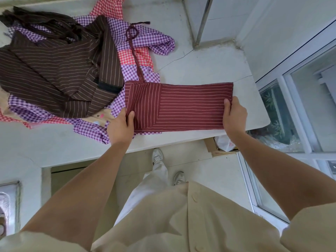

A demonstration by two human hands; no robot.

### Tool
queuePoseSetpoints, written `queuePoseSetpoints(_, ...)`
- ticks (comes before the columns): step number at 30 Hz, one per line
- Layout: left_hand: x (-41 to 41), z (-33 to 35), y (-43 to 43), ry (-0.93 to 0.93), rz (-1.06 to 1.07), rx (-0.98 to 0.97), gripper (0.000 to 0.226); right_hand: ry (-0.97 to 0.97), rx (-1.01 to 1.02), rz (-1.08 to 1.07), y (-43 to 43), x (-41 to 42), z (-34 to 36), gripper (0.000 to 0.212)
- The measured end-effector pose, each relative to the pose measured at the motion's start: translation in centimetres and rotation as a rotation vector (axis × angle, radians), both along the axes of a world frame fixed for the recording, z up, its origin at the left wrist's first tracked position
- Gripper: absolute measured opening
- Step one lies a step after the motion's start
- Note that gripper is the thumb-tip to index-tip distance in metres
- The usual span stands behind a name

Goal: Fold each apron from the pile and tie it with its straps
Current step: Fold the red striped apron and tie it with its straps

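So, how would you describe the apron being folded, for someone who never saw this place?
On the pale counter, right of the pile, lies the maroon apron, folded flat. The left hand and right hand grip its ends. Its neighbours are brown or checked, and crumpled.

The maroon pinstriped apron (181, 106) is folded into a long flat rectangle lying near the front edge of the white counter (200, 66). The left hand (119, 127) pinches its left end and the right hand (234, 113) its right end. Its dark strap (133, 50) runs from the upper left corner over the pile and ends in a loop. The pile lies just to the left: a rumpled brown pinstriped apron (54, 73) on top of purple gingham aprons (151, 39) and red gingham aprons (134, 57).
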State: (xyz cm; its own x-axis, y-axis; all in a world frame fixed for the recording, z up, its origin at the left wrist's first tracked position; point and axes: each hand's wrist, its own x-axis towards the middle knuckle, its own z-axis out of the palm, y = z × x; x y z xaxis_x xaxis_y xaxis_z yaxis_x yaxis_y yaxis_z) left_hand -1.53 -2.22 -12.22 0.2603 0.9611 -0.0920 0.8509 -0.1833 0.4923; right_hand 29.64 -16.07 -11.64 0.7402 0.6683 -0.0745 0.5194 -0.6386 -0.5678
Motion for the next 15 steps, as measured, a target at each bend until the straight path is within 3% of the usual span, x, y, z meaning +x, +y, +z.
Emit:
queuePoseSetpoints(6, 1.1, 0.0, 0.3, 0.126, 0.040, 0.020, 0.037, -0.074, -0.126, 0.004, 1.2, 0.5, -0.5, 0.035)
queuePoseSetpoints(15, 1.6, 0.1, 0.3, 0.150, 0.085, 0.002, 0.027, -0.103, -0.293, -0.015, 2.6, 1.1, -0.7, 0.033)
